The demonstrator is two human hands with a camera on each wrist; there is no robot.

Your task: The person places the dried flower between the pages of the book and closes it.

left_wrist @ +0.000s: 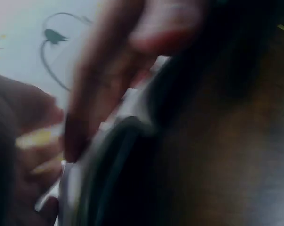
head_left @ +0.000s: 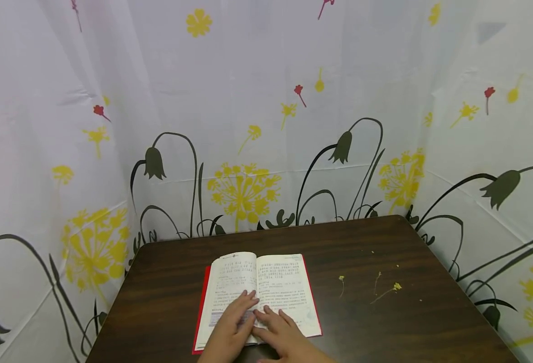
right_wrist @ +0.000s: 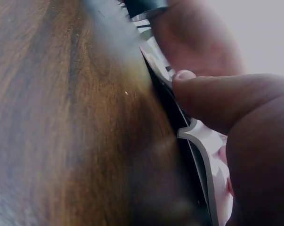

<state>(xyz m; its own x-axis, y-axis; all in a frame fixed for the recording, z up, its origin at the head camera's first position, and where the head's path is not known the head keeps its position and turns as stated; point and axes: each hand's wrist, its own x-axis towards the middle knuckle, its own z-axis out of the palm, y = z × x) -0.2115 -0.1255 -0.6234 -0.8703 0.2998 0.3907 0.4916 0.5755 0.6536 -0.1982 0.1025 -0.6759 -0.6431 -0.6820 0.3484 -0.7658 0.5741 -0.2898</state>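
An open book [head_left: 281,282] with a red cover lies flat on a dark wooden table, printed text on both pages. My left hand [head_left: 231,325] rests across its lower middle, fingers extended up the left page and over the center fold. Beside it, my right hand [head_left: 284,333] lies on the lower right page with fingers spread, its fingertips close to the left hand's. The right wrist view shows the right thumb [right_wrist: 207,96] at the near edge of the pages [right_wrist: 210,148]. In the left wrist view, fingers [left_wrist: 97,80] are blurred over the book's edge.
Several small yellow flowers on thin stems [head_left: 386,291] lie on the table [head_left: 357,327] to the right of the book, with tiny bits scattered around. Behind the table's far edge hangs a white curtain [head_left: 257,75] printed with flowers, which also runs along both sides.
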